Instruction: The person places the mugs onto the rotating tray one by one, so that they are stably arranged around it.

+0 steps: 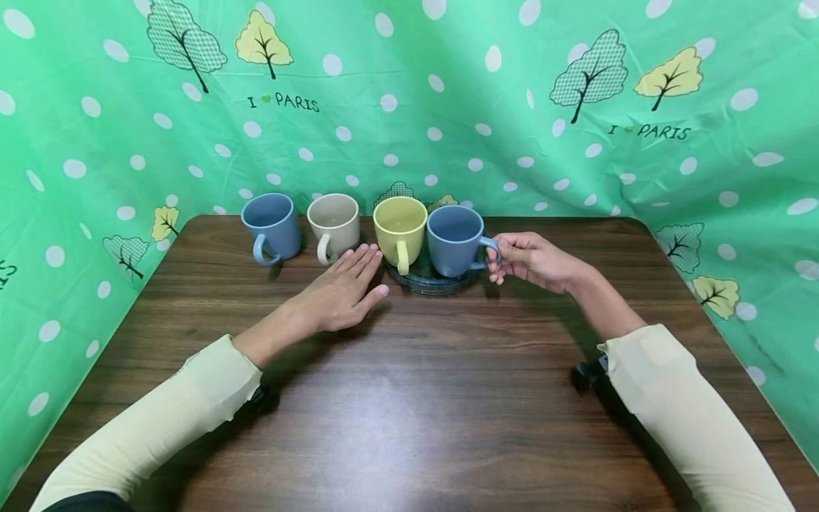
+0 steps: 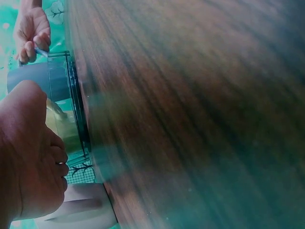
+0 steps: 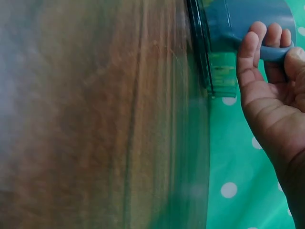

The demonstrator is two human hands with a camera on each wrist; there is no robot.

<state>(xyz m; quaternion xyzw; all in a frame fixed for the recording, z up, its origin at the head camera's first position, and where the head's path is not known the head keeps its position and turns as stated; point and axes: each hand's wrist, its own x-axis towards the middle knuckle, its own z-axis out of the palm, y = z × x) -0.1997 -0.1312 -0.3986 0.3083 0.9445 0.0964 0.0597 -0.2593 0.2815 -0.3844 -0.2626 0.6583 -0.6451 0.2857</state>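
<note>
My right hand [image 1: 534, 259] pinches the handle of a blue mug [image 1: 456, 245], which sits in a clear glass dish [image 1: 431, 286]. In the right wrist view, the thumb and fingertips of the right hand [image 3: 271, 95] meet around that handle. Beside it a yellow mug [image 1: 397, 220] also stands in the dish, its handle toward me. My left hand [image 1: 345, 291] is held with straight fingers in front of the beige mug [image 1: 335, 213] and the yellow mug; whether it touches either one I cannot tell. It grips nothing.
A second blue mug [image 1: 281, 227] stands at the left end of the row. All the mugs are near the back edge of the dark wooden table [image 1: 409, 384]. A green dotted curtain [image 1: 409, 107] hangs behind and at both sides.
</note>
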